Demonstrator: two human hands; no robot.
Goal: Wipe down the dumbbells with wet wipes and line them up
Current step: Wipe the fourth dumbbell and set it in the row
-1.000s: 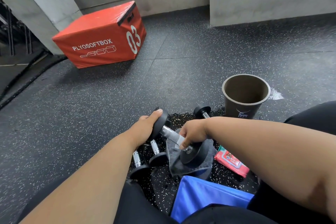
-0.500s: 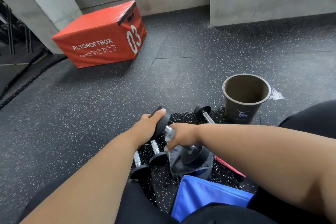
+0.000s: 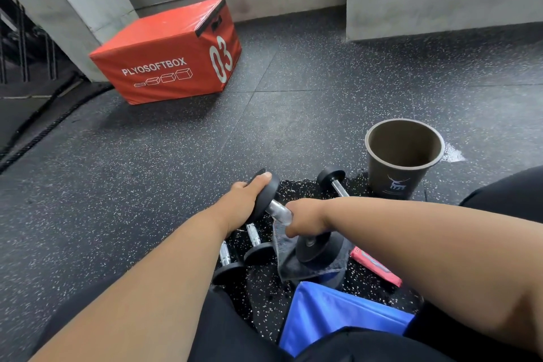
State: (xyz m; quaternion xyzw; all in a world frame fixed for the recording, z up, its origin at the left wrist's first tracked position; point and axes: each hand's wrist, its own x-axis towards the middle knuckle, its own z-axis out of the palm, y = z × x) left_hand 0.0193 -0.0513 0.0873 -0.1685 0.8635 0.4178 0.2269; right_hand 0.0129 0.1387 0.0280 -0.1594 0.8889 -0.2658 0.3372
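Observation:
A black dumbbell [image 3: 318, 247] with a chrome handle is held tilted above the floor. My left hand [image 3: 242, 204] grips its far head. My right hand [image 3: 305, 217] is closed around the handle with a grey cloth [image 3: 296, 269] that hangs down below the near head. Two more dumbbells [image 3: 239, 258] lie on the floor under my left wrist, side by side. Another dumbbell [image 3: 333, 181] lies behind my right forearm, partly hidden. A red wipes pack [image 3: 374, 266] lies on the floor under my right forearm.
A dark paper bucket [image 3: 404, 156] stands open at the right, with a wet patch beside it. A red plyo box [image 3: 167, 53] sits far left against a pillar. A blue bag [image 3: 332, 314] lies between my knees. Ropes run along the left edge.
My right hand has slid with the cloth up the handle from the near head toward the far one. My left hand has kept its hold on the far head.

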